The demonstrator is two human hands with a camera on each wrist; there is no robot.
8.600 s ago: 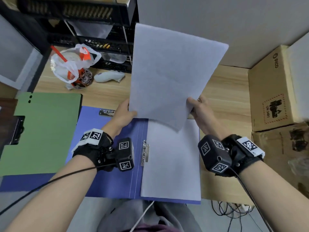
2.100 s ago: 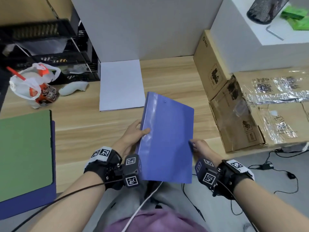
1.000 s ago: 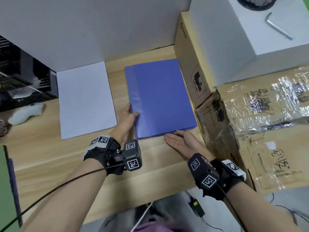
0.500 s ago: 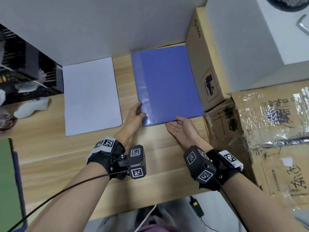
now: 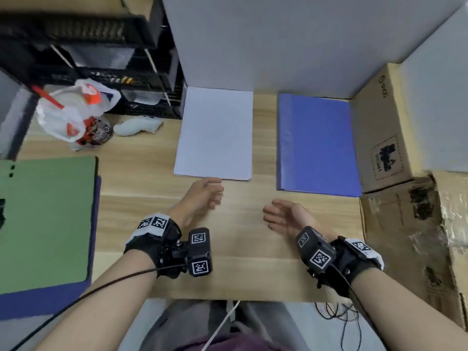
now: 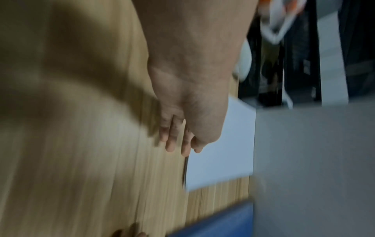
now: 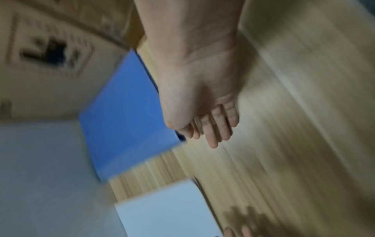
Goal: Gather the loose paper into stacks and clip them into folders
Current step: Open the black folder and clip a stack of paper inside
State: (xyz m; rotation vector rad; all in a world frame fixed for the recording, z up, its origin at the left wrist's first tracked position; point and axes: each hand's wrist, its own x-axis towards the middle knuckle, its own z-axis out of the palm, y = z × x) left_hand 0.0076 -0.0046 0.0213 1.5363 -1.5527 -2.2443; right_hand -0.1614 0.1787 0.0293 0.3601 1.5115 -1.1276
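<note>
A closed blue folder [image 5: 316,145] lies flat at the back right of the wooden desk, beside a cardboard box. A stack of white paper [image 5: 215,133] lies to its left against the grey wall. My left hand [image 5: 207,193] hovers just in front of the paper's near edge, fingers relaxed and empty. My right hand [image 5: 283,216] hovers over bare desk in front of the folder, palm turned inward, holding nothing. The left wrist view shows my left hand [image 6: 178,144] near the paper [image 6: 221,152]. In the right wrist view my right hand [image 7: 211,133] is beside the blue folder [image 7: 125,121].
A green folder [image 5: 45,221] lies on another blue folder [image 5: 50,300] at the desk's left. A plastic bag with a cup [image 5: 76,115] and a white object [image 5: 136,126] sit at the back left before a black rack [image 5: 101,59]. Cardboard boxes [image 5: 379,138] line the right.
Both hands have let go of the blue folder and pulled back toward me. The folder stays flat by the cardboard box. The head view has swung left, showing the green folder again.
</note>
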